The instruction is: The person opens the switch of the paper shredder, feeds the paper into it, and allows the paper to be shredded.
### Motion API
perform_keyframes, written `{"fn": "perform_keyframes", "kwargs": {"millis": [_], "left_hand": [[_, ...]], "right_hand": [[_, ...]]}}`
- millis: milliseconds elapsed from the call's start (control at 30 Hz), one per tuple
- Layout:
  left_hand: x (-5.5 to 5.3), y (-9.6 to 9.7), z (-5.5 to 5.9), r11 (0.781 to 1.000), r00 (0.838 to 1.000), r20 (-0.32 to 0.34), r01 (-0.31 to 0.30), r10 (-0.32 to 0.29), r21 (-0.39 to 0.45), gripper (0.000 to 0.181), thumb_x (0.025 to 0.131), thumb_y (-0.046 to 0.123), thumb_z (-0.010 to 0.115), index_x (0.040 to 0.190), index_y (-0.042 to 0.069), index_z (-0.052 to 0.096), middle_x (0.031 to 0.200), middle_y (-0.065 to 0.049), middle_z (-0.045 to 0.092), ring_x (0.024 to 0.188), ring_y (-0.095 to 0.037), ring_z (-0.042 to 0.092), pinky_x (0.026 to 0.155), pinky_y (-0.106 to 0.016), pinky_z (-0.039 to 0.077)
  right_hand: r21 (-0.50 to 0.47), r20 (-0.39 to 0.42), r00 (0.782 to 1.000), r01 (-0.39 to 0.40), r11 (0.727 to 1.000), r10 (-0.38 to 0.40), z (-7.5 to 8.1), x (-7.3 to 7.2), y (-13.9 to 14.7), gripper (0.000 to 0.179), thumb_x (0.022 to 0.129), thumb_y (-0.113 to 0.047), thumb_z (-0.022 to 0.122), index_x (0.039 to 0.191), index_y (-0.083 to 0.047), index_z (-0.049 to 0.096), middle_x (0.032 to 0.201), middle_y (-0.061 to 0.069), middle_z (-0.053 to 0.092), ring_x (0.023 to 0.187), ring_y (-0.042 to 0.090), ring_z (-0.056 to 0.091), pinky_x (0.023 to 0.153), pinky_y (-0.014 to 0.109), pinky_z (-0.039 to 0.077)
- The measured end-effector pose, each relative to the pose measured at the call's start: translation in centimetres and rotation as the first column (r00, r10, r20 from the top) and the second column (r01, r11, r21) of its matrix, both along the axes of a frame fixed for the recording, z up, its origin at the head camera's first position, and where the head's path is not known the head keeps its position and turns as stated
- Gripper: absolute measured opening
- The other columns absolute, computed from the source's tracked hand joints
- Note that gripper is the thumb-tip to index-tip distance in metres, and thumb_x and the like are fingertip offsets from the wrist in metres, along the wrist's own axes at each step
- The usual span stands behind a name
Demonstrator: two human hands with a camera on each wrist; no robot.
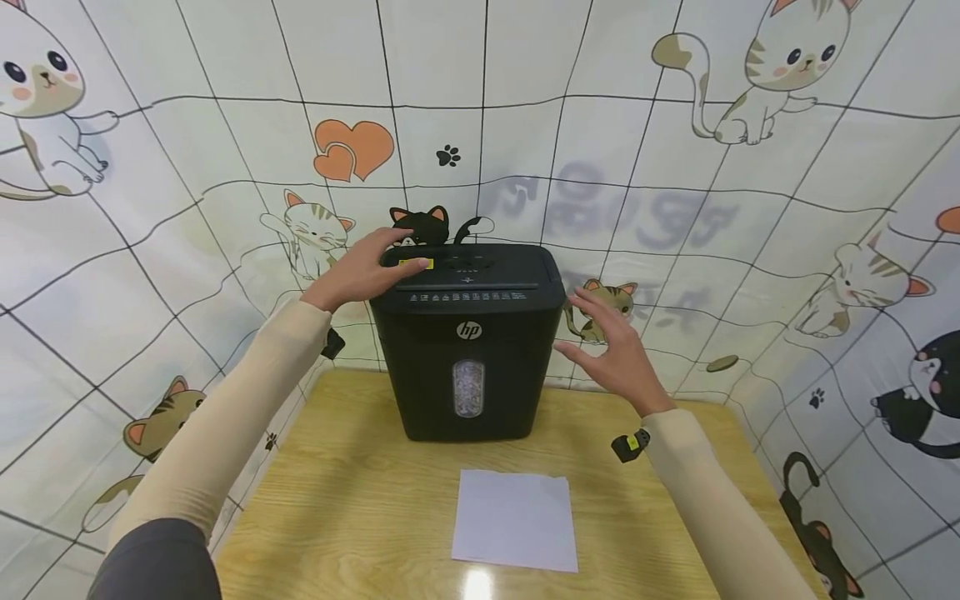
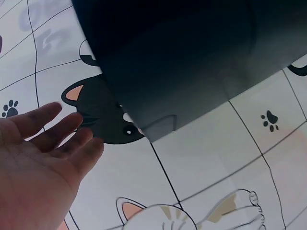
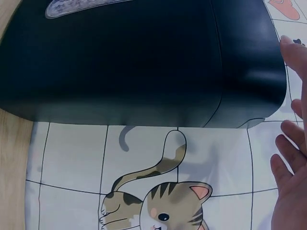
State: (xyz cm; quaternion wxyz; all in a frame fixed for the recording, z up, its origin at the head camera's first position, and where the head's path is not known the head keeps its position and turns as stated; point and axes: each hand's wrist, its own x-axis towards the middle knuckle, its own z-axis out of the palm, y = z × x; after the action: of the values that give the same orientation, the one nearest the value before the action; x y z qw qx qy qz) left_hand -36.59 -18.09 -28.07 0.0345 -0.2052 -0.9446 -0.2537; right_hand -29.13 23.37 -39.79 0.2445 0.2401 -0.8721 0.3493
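Note:
A black HP paper shredder (image 1: 423,367) stands upright on a wooden table, its small front window (image 1: 468,388) showing shredded bits inside. At its upper left corner is my left hand (image 1: 363,271), its thumb overlapping the top near a yellow label in the head view. The left wrist view has that hand's fingers (image 2: 67,139) extended beside the dark casing, with nothing in them. My right hand (image 1: 618,358) is beside the shredder's right side, fingers spread and holding nothing. From the right wrist, its thumb (image 3: 295,55) appears right at the casing's edge.
White paper (image 1: 513,521) lies flat on the wooden table (image 1: 337,500) in front of the shredder. Behind and on both sides hangs a white sheet (image 1: 517,58) with grid lines and cartoon cats, close to the table's back edge.

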Motion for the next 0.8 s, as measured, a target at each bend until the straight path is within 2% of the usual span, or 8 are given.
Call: {"fn": "perform_keyframes", "kwargs": {"millis": [167, 300, 600, 800], "left_hand": [[-0.9, 1.4, 0.9, 0.999, 0.999, 0.03, 0.012, -0.011, -0.032, 0.091, 0.093, 0.075, 0.052, 0.162, 0.019, 0.031, 0.171, -0.008, 0.024, 0.159, -0.031, 0.021, 0.125, -0.057, 0.023], [-1.4, 2.7, 1.4, 0.997, 0.998, 0.043, 0.047, -0.045, -0.059, 0.091, 0.093, 0.073, 0.053, 0.162, 0.018, 0.03, 0.168, -0.006, 0.03, 0.157, -0.029, 0.025, 0.125, -0.054, 0.025], [-3.1, 5.8, 1.5, 0.983, 0.996, 0.053, 0.085, -0.077, -0.164, 0.085, 0.098, 0.066, 0.052, 0.161, 0.013, 0.032, 0.169, -0.012, 0.029, 0.157, -0.031, 0.025, 0.125, -0.054, 0.026], [-4.3, 7.1, 1.5, 0.967, 0.994, 0.062, 0.102, -0.09, -0.231, 0.086, 0.098, 0.067, 0.051, 0.161, 0.01, 0.033, 0.166, -0.012, 0.034, 0.156, -0.031, 0.028, 0.125, -0.052, 0.028]], "right_hand": [[0.012, -0.064, 0.997, -0.031, 0.999, 0.032, 0.6, -0.9, -0.8, 0.074, 0.086, -0.031, 0.085, 0.151, -0.021, 0.052, 0.16, 0.001, 0.046, 0.15, 0.025, 0.041, 0.119, 0.062, 0.031], [0.022, -0.113, 0.992, -0.045, 0.999, 0.048, 0.9, -1.4, -1.5, 0.069, 0.086, -0.03, 0.085, 0.148, -0.017, 0.056, 0.155, 0.002, 0.053, 0.146, 0.025, 0.047, 0.117, 0.056, 0.037], [0.047, -0.223, 0.97, -0.089, 0.995, 0.098, 1.3, -2.2, -2.5, 0.048, 0.086, -0.023, 0.085, 0.13, -0.009, 0.07, 0.141, 0.007, 0.064, 0.134, 0.024, 0.058, 0.112, 0.045, 0.046], [0.058, -0.303, 0.947, -0.089, 0.994, 0.102, 1.4, -2.4, -3.1, 0.036, 0.085, -0.013, 0.084, 0.119, -0.006, 0.074, 0.125, 0.012, 0.069, 0.12, 0.029, 0.064, 0.103, 0.045, 0.051]]}}
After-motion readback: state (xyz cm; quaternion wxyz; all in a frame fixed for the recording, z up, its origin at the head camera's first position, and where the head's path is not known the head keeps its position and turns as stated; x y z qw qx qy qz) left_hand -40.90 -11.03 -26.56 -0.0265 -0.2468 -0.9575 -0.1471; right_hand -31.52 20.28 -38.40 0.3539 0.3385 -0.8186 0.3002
